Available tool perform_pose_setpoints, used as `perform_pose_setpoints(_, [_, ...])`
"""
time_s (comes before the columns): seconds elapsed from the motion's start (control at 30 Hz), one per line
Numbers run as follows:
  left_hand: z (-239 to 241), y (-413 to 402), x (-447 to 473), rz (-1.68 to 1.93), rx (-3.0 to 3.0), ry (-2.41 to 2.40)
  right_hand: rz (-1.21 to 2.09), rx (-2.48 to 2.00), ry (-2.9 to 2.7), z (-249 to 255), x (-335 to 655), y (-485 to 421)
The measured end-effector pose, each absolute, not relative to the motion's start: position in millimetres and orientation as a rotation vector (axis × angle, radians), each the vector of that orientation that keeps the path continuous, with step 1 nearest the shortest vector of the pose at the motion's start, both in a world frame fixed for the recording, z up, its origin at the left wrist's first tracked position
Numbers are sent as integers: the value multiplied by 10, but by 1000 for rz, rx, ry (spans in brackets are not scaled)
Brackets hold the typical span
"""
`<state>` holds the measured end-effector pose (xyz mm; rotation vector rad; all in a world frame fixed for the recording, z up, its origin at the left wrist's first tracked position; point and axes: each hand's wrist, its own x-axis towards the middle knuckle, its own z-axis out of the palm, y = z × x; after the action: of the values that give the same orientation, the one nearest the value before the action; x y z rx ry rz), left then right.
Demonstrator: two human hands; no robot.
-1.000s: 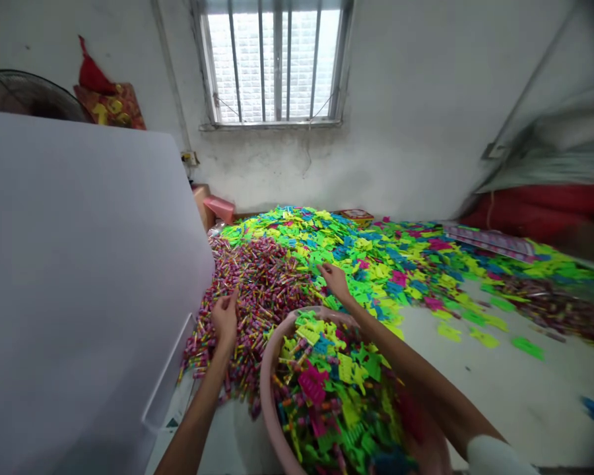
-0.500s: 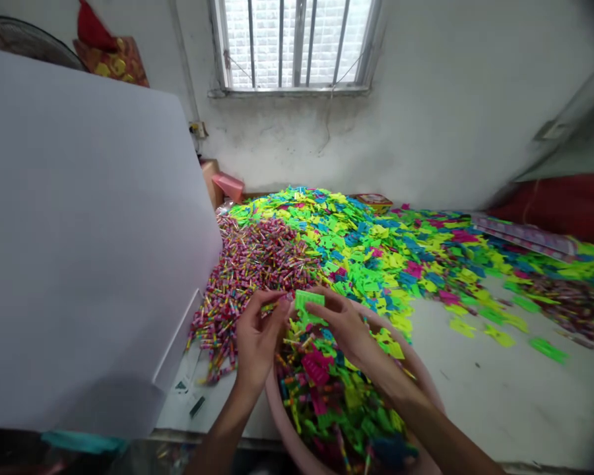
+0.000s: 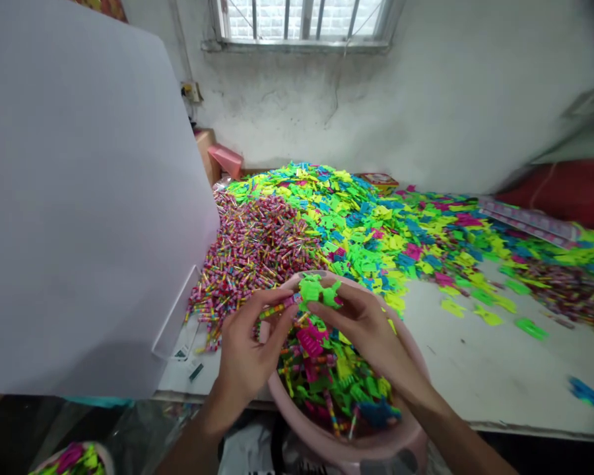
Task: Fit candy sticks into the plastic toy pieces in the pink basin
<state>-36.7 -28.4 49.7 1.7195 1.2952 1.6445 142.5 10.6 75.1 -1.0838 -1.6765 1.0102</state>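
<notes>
My left hand pinches a small pink-and-yellow striped tube, which looks like a wrapped candy roll. Between the fingers of my right hand is a flat bright green plastic piece with a cut-out, irregular outline. The tube's tip meets the green piece's left edge; whether it is inserted I cannot tell. Both hands are above a pink round tub, which holds a mix of plastic pieces and striped tubes in green, yellow, pink and blue.
Behind the tub lie a heap of striped tubes and a larger heap of coloured plastic pieces on the white table. A tall white panel stands at left. Below it is a smaller container of pieces.
The view has tipped downward. The green piece has turned in my right hand, showing a different outline, and the striped tube in my left hand is now plainly visible against it.
</notes>
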Motion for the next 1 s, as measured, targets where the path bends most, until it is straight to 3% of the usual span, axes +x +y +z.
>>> perform_pose_setpoints(0.4, [580,-413,-322,1566,1928,1445,429,-954,-1966,798,1501,-111])
perform_pose_setpoints(1.0, [564,-357,-330,1473,2269,1332,436,-914,-2070,757,1587,-158])
